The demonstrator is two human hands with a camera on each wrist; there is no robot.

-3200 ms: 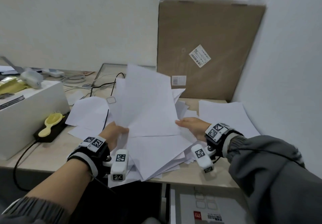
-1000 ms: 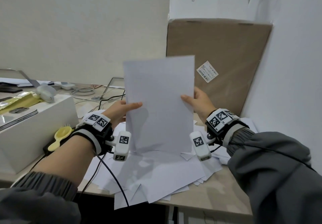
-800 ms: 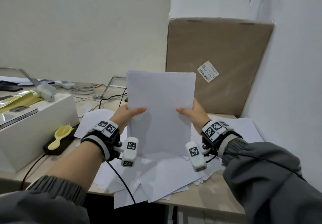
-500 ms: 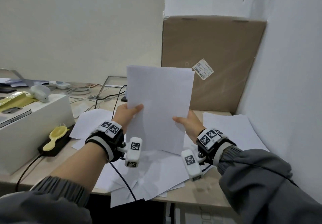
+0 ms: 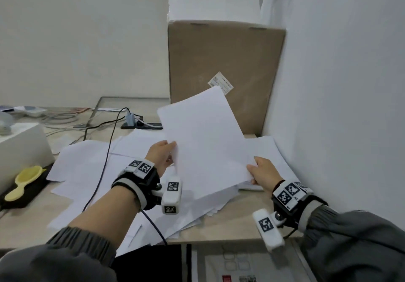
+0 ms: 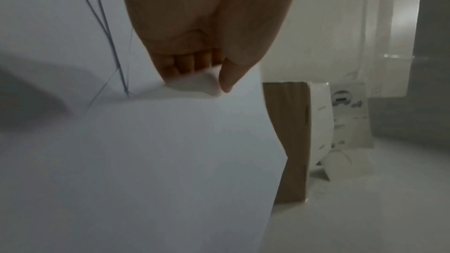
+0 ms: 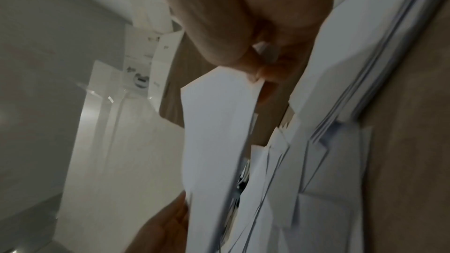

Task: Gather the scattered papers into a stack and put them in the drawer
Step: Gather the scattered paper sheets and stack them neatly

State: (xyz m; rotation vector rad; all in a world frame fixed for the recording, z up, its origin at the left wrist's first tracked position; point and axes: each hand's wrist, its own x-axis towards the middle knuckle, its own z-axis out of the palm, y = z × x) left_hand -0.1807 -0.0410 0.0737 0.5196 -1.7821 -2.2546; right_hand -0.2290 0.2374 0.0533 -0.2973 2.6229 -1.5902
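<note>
Both hands, left hand (image 5: 161, 156) and right hand (image 5: 262, 173), pinch the tilted paper stack (image 5: 206, 141).

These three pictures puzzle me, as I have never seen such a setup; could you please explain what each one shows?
No machine here: a person wears cameras on the head and both wrists. The head view looks down at a desk. The left hand and right hand hold a stack of papers by its sides, tilted above loose sheets scattered on the desk. A cardboard box stands behind; a yellow brush lies at the left. The left wrist view shows that hand's thumb on the paper's edge; the right wrist view, blurred, shows fingers pinching the stack.
</note>
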